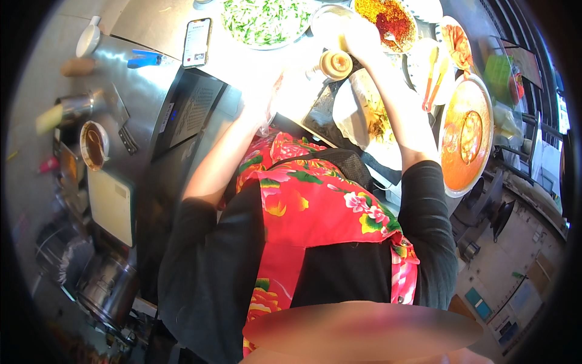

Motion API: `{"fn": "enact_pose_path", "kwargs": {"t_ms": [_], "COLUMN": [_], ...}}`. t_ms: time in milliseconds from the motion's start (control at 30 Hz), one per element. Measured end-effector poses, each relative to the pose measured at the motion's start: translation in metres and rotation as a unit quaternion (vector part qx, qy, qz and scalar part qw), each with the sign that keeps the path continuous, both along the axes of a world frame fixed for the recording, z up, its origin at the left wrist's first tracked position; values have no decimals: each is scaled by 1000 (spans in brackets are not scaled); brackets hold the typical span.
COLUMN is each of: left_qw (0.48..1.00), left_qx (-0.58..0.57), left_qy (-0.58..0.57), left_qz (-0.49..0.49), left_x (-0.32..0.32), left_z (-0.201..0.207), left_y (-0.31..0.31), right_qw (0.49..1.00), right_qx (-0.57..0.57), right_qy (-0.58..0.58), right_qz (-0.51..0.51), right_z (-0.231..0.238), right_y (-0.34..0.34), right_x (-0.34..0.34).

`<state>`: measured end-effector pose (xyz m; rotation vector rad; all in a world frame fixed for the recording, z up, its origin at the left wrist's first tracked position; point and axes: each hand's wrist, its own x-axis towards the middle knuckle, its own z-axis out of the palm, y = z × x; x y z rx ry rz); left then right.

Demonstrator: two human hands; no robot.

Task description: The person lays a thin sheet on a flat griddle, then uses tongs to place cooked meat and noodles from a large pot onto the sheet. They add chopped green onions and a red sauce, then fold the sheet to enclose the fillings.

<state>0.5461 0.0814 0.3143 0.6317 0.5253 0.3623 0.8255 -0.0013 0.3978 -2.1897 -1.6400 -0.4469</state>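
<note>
Strong glare washes out much of the worktop in front of me. My left hand [265, 100] is over the counter's near edge, with something clear, like thin plastic, about it; glare hides its fingers. My right hand [362, 37] reaches forward to the side of a small pale bowl [330, 24]; its fingers are bleached out, so I cannot tell what they grip. Just below that bowl stands a round tan-topped jar [335, 64]. Beneath my right forearm is a white container [362, 109] with yellowish-green shredded food in it.
Ahead are a bowl of chopped greens [265, 24], a bowl of red and yellow seasoning [388, 23] and a phone [197, 42]. At right is a tub of orange-red sauce [467, 142], with red-handled utensils [434, 76] beside it. A knife [126, 130] lies at left, near a brown-sauce bowl [94, 144].
</note>
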Motion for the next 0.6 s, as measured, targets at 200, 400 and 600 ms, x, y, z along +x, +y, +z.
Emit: {"fn": "enact_pose_path", "kwargs": {"t_ms": [200, 400, 600], "left_qw": [998, 997, 994], "left_qx": [4, 28, 18], "left_qy": [64, 66, 98], "left_qz": [14, -2, 43], "left_x": [-15, -37, -42], "left_z": [36, 44, 48], "left_y": [-4, 8, 9], "right_qw": [973, 887, 900], "right_qx": [-51, 12, -46], "right_qy": [221, 450, 213], "right_qz": [-41, -99, -378], "right_z": [4, 25, 54], "right_y": [-13, -139, -250], "right_x": [0, -16, -62]}}
